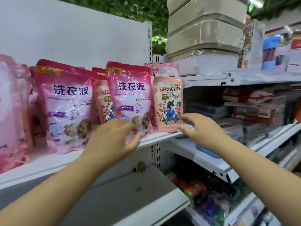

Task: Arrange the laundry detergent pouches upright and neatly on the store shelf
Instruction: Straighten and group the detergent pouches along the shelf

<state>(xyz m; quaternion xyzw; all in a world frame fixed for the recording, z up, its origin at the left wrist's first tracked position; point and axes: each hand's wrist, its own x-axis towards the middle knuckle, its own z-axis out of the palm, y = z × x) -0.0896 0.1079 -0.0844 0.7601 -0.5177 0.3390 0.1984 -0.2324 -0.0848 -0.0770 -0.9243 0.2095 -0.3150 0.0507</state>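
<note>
Several detergent pouches stand upright on the white shelf [48,162]. A large pink pouch [66,103] stands left of centre, a second large pink pouch [130,93] to its right, and a small peach pouch [169,103] at the shelf's right end. Another peach pouch [101,98] shows between the two large ones. My left hand [112,137] hovers in front of the second pink pouch's base, fingers loosely curled, holding nothing. My right hand [195,126] touches the lower right corner of the small peach pouch with thumb and fingertips; a firm pinch is not evident.
More pink pouches [9,115] crowd the shelf's left end. A slotted upright post [149,46] ends the shelf bay. Beige stacked bins [203,33] sit on the neighbouring shelf [211,79], with packaged goods [250,108] below it and coloured items [203,198] lower down.
</note>
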